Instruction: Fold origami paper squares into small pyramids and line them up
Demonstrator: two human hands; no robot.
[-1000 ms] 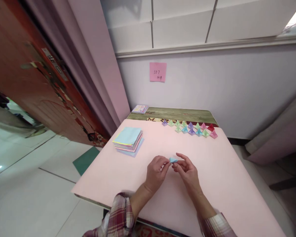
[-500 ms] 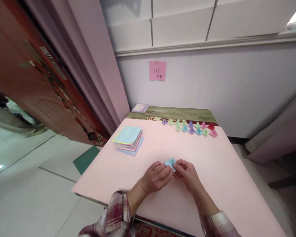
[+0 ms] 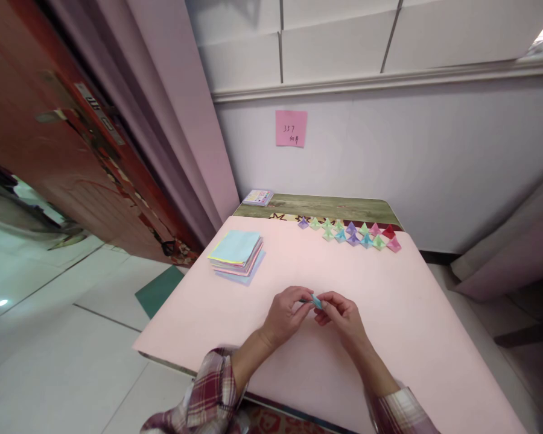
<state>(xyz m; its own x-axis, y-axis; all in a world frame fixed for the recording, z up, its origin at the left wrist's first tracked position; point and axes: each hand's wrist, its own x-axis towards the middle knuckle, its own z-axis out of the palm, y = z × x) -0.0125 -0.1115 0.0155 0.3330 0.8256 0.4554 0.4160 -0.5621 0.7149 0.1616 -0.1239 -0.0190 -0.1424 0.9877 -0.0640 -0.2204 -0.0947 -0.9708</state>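
Observation:
Between my fingertips is a small folded piece of light blue paper (image 3: 316,301), held just above the pink table cover and partly hidden by the fingers. My left hand (image 3: 286,313) pinches its left side between thumb and fingers. On its right side, my right hand (image 3: 341,313) is closed on it the same way. Beyond my hands, several small folded paper shapes (image 3: 353,238) in purple, green, blue, pink and red stand in two rows. To the left lies a stack of square coloured paper (image 3: 236,248) with a light blue sheet on top.
The pink cover (image 3: 185,325) spreads over the table, whose wood-patterned far end (image 3: 330,205) shows. A small pack (image 3: 258,197) lies at the far left corner. A pink note (image 3: 291,128) is on the wall. A red door (image 3: 72,132) and curtain (image 3: 185,120) stand left.
The blue paper has turned and now shows as a narrow strip instead of a wider face. My left hand has shifted its fingers into a thumb-and-finger pinch; my right hand stays about where it was.

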